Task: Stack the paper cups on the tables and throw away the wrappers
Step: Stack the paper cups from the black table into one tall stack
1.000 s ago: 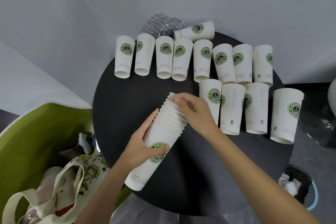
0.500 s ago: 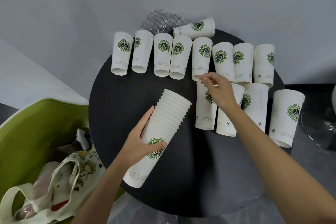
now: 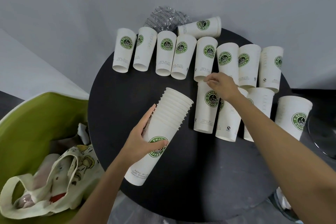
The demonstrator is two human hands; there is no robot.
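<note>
My left hand (image 3: 143, 140) grips a stack of white paper cups (image 3: 161, 138) with green coffee logos, tilted above the round black table (image 3: 131, 92). My right hand (image 3: 221, 83) pinches the rim of a single cup (image 3: 205, 114) standing in the near row. Several more cups stand in two rows across the table's far and right side. One cup (image 3: 200, 27) lies on its side at the back. A crumpled clear wrapper (image 3: 164, 18) sits behind the back row at the table's far edge.
A green chair (image 3: 36, 123) at the left holds a printed cloth bag (image 3: 58, 178). A round glass tabletop (image 3: 323, 138) shows at the right edge. A bin (image 3: 283, 203) sits on the floor at the lower right. A grey wall lies behind.
My right hand left the top of the stack, reached right to the near row and took the rim of a single cup. My left hand keeps holding the stack.
</note>
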